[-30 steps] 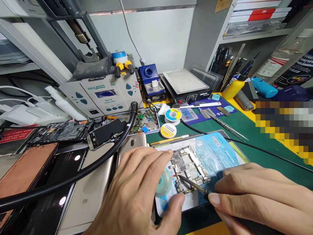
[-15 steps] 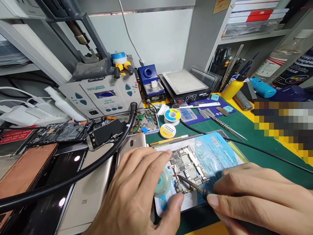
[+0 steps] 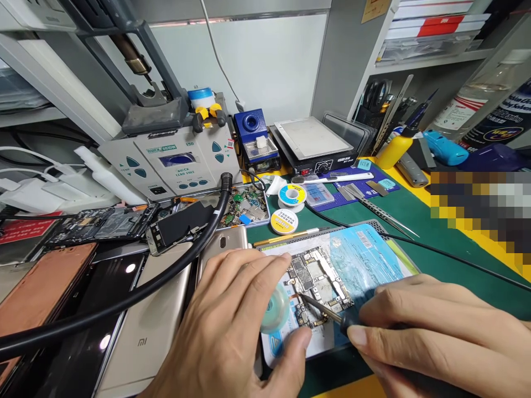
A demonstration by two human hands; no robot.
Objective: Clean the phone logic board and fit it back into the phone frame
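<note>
A phone circuit board (image 3: 312,272) lies on a blue-and-white printed packet (image 3: 373,257). My left hand (image 3: 232,318) is closed around a round, teal see-through spool of desoldering braid (image 3: 274,308) at the board's left edge. A short copper-coloured strip runs from the spool onto the board. My right hand (image 3: 440,331) holds a soldering iron (image 3: 332,314) by its dark handle, pen-like. The iron's tip meets the end of the copper strip on the board. Part of the spool is hidden behind my left fingers.
Phones (image 3: 145,331) lie at the left under a thick black hose (image 3: 182,260). A hot air station (image 3: 174,157) stands behind, beside a blue soldering station (image 3: 254,135) and a hot plate (image 3: 313,141). Solder reels (image 3: 292,194) and tweezers (image 3: 384,215) lie beyond the packet.
My right hand and the soldering iron have shifted very slightly left. The left hand, spool and board stay almost where they were.
</note>
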